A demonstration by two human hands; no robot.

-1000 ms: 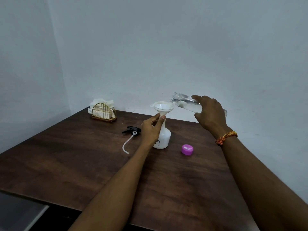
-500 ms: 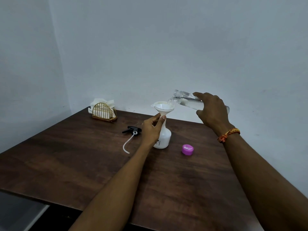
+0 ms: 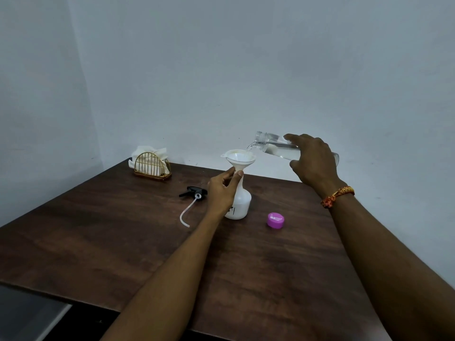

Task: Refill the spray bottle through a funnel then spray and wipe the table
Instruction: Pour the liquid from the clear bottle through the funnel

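Observation:
A white spray bottle (image 3: 242, 204) stands on the dark wooden table (image 3: 123, 242) with a white funnel (image 3: 238, 157) in its neck. My left hand (image 3: 221, 193) grips the bottle's neck just below the funnel. My right hand (image 3: 314, 161) holds a clear water bottle (image 3: 273, 145), tipped nearly flat, its mouth at the funnel's right rim. A thin stream runs from the mouth into the funnel. The black spray head (image 3: 194, 193) with its white tube lies on the table left of the bottle.
A pink cap (image 3: 275, 220) lies right of the spray bottle. A gold wire holder with white napkins (image 3: 151, 163) stands at the table's far left corner. Pale walls close in behind and left. The table's near edge runs along the bottom.
The water bottle's mouth has risen slightly and shifted a little right as my right hand lifted. My left hand and the spray bottle have stayed put.

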